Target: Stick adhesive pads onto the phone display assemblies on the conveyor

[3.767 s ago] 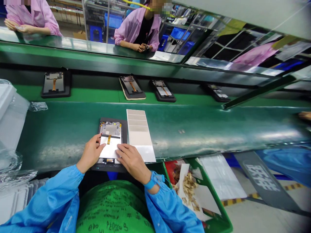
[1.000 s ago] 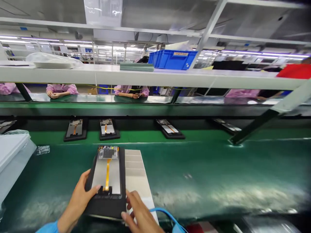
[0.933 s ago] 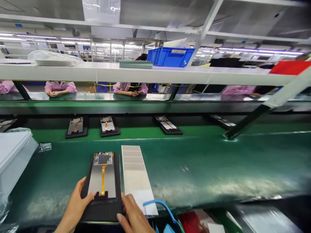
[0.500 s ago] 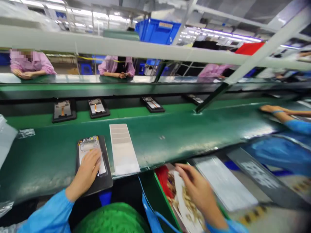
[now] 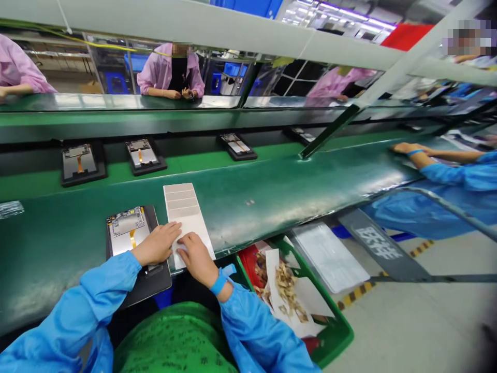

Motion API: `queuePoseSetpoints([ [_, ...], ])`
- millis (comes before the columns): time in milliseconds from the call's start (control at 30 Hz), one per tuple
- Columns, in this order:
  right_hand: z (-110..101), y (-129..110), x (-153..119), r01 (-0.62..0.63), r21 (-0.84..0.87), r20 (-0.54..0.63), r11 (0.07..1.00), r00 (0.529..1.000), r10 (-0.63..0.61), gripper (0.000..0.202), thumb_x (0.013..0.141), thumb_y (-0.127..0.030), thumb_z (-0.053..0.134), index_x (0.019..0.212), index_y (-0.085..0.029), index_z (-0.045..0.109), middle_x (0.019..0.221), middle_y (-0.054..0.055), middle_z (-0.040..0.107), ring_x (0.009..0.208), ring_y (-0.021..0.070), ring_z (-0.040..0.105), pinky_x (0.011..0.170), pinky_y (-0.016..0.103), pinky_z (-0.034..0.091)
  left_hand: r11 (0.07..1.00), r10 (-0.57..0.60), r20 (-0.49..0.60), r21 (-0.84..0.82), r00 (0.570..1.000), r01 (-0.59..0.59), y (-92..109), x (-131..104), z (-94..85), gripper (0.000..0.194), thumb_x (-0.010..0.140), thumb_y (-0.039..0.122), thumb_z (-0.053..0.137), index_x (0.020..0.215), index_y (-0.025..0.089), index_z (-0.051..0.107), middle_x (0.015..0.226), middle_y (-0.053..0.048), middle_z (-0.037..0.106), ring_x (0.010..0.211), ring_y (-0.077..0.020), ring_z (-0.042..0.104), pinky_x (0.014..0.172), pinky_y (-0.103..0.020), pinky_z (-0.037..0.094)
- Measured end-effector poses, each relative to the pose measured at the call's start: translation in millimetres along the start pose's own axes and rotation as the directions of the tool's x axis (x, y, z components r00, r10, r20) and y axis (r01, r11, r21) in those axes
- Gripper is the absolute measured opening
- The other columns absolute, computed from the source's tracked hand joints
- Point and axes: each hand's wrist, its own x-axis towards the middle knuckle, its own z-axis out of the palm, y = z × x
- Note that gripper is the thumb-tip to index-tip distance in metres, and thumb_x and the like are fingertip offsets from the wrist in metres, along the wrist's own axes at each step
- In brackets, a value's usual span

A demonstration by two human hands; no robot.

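The left hand (image 5: 157,244) and its forearm cover the lower right part of the opened tablet (image 5: 118,243). The circuit board (image 5: 127,223) at the upper end is exposed; the orange flex cable (image 5: 132,238) shows only in its upper portion. Both hands cover part of the label sheet (image 5: 182,199), so the contact points beneath the fingers are obscured. At the far right, a co-worker's forearm in a blue sleeve (image 5: 446,173) is cut off by the picture edge. A dark post (image 5: 330,132) partly hides the farthest tablet on the belt. The small brown pieces in the green bin (image 5: 336,339) are hard to identify.

Left grip: fingers extended, tips over the left part of the label sheet; whether anything is held cannot be determined. Right grip: the right hand (image 5: 199,260) has its fingers bent, with thumb and index finger near each other over the sheet; whether a label is pinched between them cannot be determined. A blue wristband (image 5: 218,283) encircles the right wrist.

The opened tablet lies on a dark pad (image 5: 160,282) at the near edge of the bench (image 5: 267,181), left of the label sheet.
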Motion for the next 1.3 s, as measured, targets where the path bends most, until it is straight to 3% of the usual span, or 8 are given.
queuePoseSetpoints([
  [167,11,-10,1,-0.068,-0.048,-0.061,0.997,0.996,0.065,0.022,0.086,-0.004,0.057,0.102,-0.019,0.058,0.105,0.008,0.055,0.103,0.0255,0.053,0.093,0.043,0.049,1.0,0.015,0.019,0.016,1.0,-0.015,6,6,-13.2,0.061,0.072,0.012,0.065,0.132,0.023,0.055,0.156,-0.012,0.043,0.142,-0.0318,0.038,0.109,-0.054,0.033],
  [533,26,-10,2,-0.129,-0.043,-0.139,0.991,0.983,0.122,0.024,0.082,-0.001,0.053,0.096,-0.02,0.055,0.103,0.007,0.053,0.101,0.0254,0.051,0.092,0.044,0.047,0.999,0.034,0.004,0.021,0.999,-0.034,6,7,-11.7,0.059,0.07,0.008,0.062,0.128,0.019,0.057,0.153,-0.014,0.045,0.139,-0.032,0.039,0.105,-0.052,0.034],
  [733,31,-12,-8,-0.067,-0.069,-0.191,0.995,0.98,0.052,0.037,0.09,-0.003,0.049,0.123,-0.019,0.057,0.123,0.012,0.053,0.113,0.0269,0.049,0.098,0.045,0.047,1.0,0.017,0.007,0.003,1.0,-0.017,6,7,-11.4,0.067,0.071,0.009,0.063,0.136,0.015,0.05,0.153,-0.016,0.044,0.14,-0.0317,0.037,0.109,-0.05,0.032],
  [933,35,-8,-6,-0.037,-0.035,-0.251,0.999,0.968,0.027,0.02,0.091,-0.007,0.055,0.1,-0.021,0.066,0.112,0.01,0.06,0.107,0.0263,0.053,0.093,0.044,0.049,0.999,0.005,0.019,0.034,1.0,-0.006,8,5,-14.1,0.066,0.074,0.011,0.061,0.139,0.016,0.048,0.155,-0.014,0.043,0.141,-0.0288,0.037,0.11,-0.047,0.032],
  [1033,29,-9,-7,-0.011,0.037,-0.273,0.999,0.962,0.021,0.015,0.092,-0.009,0.054,0.091,-0.021,0.063,0.1,0.007,0.062,0.099,0.0247,0.055,0.088,0.042,0.048,1.0,0.005,0.013,0.031,1.0,-0.006,7,4,-13.0,0.073,0.074,0.009,0.061,0.144,0.017,0.042,0.155,-0.014,0.043,0.142,-0.0281,0.037,0.11,-0.047,0.032],
  [1167,1,-16,-11,0.044,0.226,-0.371,0.973,0.928,0.044,0.01,0.096,-0.018,0.055,0.09,-0.022,0.063,0.093,0.005,0.064,0.092,0.0217,0.058,0.084,0.037,0.047,1.0,0.024,-0.005,0.019,1.0,-0.024,5,8,-9.5,0.082,0.072,0.009,0.066,0.148,0.017,0.034,0.154,-0.015,0.044,0.141,-0.028,0.039,0.11,-0.048,0.034],
  [1300,-24,-27,7,0.018,0.456,-0.327,0.89,0.933,0.149,0.007,0.092,-0.028,0.064,0.088,-0.022,0.065,0.084,0.002,0.066,0.078,0.0181,0.059,0.074,0.032,0.047,0.996,0.041,-0.102,0.088,0.994,-0.032,11,-5,-6.2,0.07,0.078,0.01,0.065,0.143,0.016,0.041,0.151,-0.017,0.047,0.142,-0.0299,0.039,0.116,-0.054,0.028],
])
